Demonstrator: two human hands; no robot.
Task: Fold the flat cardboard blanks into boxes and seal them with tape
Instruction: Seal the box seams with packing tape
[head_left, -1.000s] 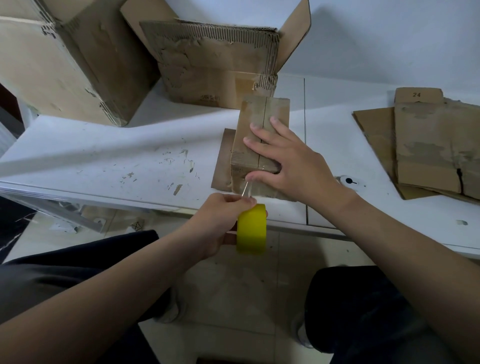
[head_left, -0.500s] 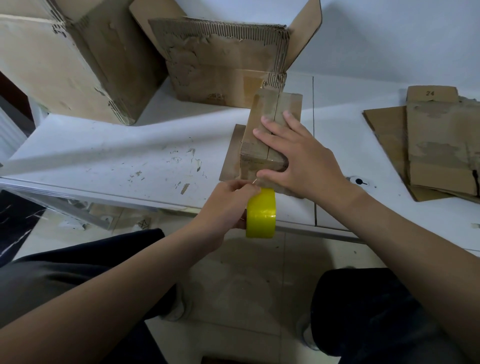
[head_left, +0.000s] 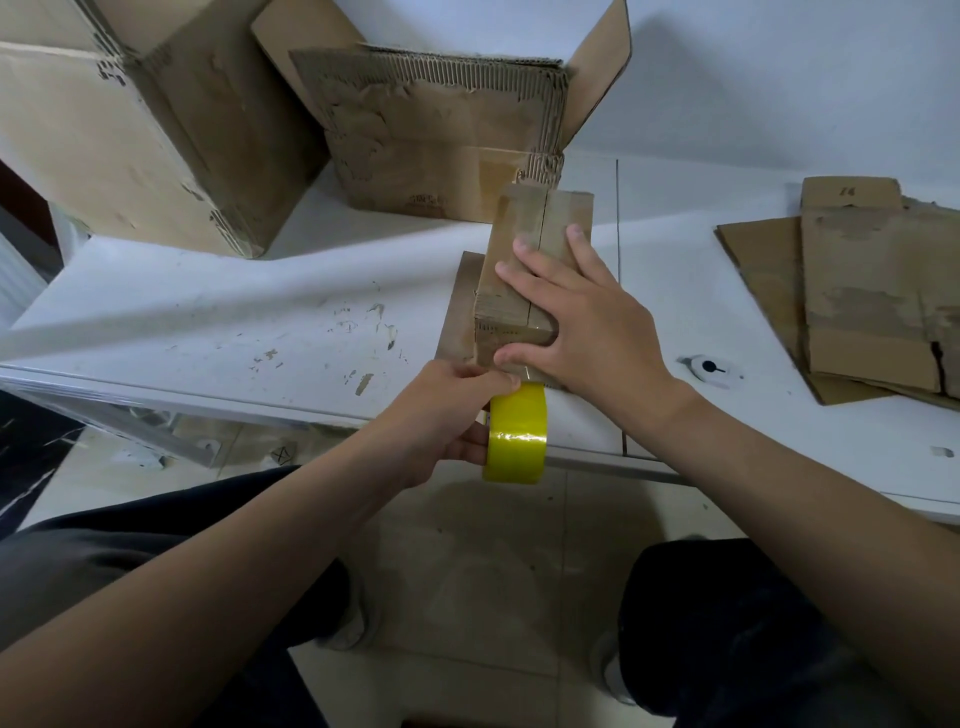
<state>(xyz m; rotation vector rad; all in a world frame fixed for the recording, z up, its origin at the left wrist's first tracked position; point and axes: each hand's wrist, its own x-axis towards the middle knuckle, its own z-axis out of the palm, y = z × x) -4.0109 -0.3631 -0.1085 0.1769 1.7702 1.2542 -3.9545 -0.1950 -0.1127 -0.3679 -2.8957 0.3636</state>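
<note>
Small box: our landmark. Folded up, sits on the white table close to the near edge, top flaps shut w/ a centre seam running away from us. Clear tape glints along that seam & down the near face.
Right hand: we've got it pressed flat on the box top, fingers spread, not curled round anything; thumb lies across the box's near face, low down.
Left hand: just below the box's near face, clenched round the tape roll; thumb & forefinger pinch together right at the box's bottom edge, touching the right thumb tip. Whether they pinch tape film there, can't tell.
Tape roll: yellow, hangs on edge directly under the box, off the table lip, over the floor. Its top almost meets the box's near bottom edge.
Flat piece: brown cardboard lying under the box, poking out on the box's left side.
Flat blanks: stack of unfolded cardboard well to the right of the box, on the same table; top one has a small tab w/ a number, too small to read surely.
Open carton: behind the box, just about touching its far end, flaps up, torn corrugated rim.
Big carton: behind & well left of the box, closed side facing us.
Round mark: small black-&-white spot on the table, right of the box, between it & the blanks.
Legs: dark trousers below the box, either side of the roll.
</note>
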